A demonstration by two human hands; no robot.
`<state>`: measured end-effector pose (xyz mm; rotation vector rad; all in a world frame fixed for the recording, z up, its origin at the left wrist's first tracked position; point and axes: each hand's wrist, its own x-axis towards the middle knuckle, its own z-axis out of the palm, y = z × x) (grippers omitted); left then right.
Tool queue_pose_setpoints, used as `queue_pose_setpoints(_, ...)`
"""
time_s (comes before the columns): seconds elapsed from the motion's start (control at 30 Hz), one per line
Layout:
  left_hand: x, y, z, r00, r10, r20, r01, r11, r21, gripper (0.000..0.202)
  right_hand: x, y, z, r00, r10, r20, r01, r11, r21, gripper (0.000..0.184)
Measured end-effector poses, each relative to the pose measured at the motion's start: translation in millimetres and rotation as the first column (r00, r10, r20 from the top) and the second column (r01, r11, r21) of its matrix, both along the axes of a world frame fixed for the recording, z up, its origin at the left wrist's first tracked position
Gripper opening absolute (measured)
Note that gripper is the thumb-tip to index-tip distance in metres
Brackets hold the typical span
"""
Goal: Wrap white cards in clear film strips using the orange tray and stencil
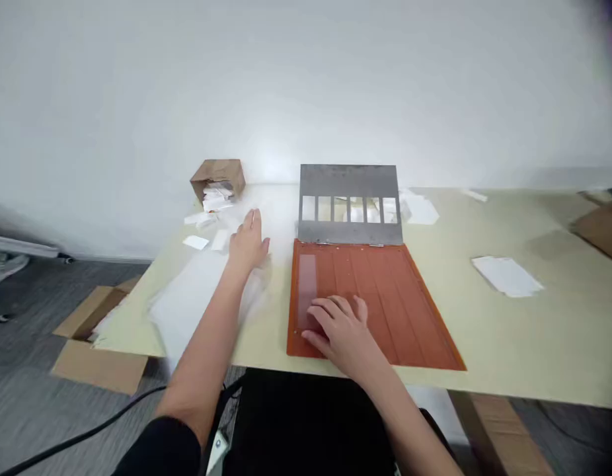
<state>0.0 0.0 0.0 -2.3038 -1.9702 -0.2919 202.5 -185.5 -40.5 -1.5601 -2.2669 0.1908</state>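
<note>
An orange board (385, 297) with shallow grooves lies at the table's front edge. Hinged to its far side, a grey metal plate (348, 173) with a row of rectangular windows stands raised. One clear strip (307, 274) rests in the board's leftmost groove. My right hand (338, 327) lies over the near end of that strip, fingers spread and slightly bent. To the left, my left hand (249, 244) is stretched out with fingers extended and thumb apart. Beneath and around it are translucent plastic sheets (190, 294), partly blurred; no held thing shows in its fingers.
A brown cardboard box (217, 170) lies on its side at the back left, white pieces spilling out. White cards (507, 276) are stacked on the right of the pale table (435, 264). An open carton (100, 363) sits on the floor, and a black cable (88, 433) runs nearby.
</note>
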Motion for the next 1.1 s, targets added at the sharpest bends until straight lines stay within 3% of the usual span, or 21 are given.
queue_pose_setpoints(0.2, 1.1, 1.7, -2.9, 0.998, -0.066, -0.004, 0.065, 0.984, -0.165, 0.077, -2.1, 4.1, -3.4, 0.999, -0.028, 0.038, 0.027, 0.999, 0.039, 0.031)
queue_pose_setpoints(0.37, 1.8, 2.2, -9.5, 0.986, -0.162, 0.029, 0.165, 0.960, -0.227, 0.047, -3.0, 3.3, -6.6, 0.997, -0.043, 0.066, 0.039, 0.998, 0.056, 0.033)
queue_pose_setpoints(0.53, -4.7, -8.6, 4.7, 0.987, -0.143, 0.075, 0.158, 0.949, -0.271, 0.045, -3.1, 4.6, -10.7, 0.995, -0.061, 0.075, 0.058, 0.997, 0.043, 0.039)
queue_pose_setpoints(0.67, -29.0, -41.1, 17.0, 0.996, -0.008, 0.089, 0.037, 0.945, -0.325, 0.057, -2.5, 6.7, -11.5, 0.995, -0.065, 0.070, 0.063, 0.997, 0.033, 0.042)
queue_pose_setpoints(0.73, -45.5, -64.2, 15.4, 0.985, 0.147, 0.087, -0.108, 0.931, -0.350, 0.062, -1.9, 7.3, -10.5, 0.996, -0.059, 0.067, 0.057, 0.998, 0.030, 0.042)
queue_pose_setpoints(0.87, -77.6, -109.4, -1.8, 0.929, 0.364, 0.063, -0.329, 0.893, -0.308, 0.073, -0.4, 7.5, -7.7, 0.996, -0.062, 0.065, 0.059, 0.997, 0.043, 0.042)
queue_pose_setpoints(0.97, -97.4, -133.3, -15.3, 0.869, 0.494, 0.030, -0.464, 0.835, -0.297, 0.090, 0.7, 6.6, -7.0, 0.996, -0.053, 0.071, 0.050, 0.998, 0.039, 0.042)
queue_pose_setpoints(1.03, -107.2, -145.1, -20.5, 0.849, 0.528, 0.007, -0.498, 0.804, -0.324, 0.101, 1.1, 5.4, -7.5, 0.997, -0.035, 0.069, 0.033, 0.999, 0.032, 0.042)
queue_pose_setpoints(1.1, -113.2, -155.9, -23.0, 0.860, 0.510, 0.013, -0.479, 0.817, -0.320, 0.100, 1.0, 3.8, -8.1, 0.998, -0.026, 0.059, 0.023, 0.999, 0.042, 0.041)
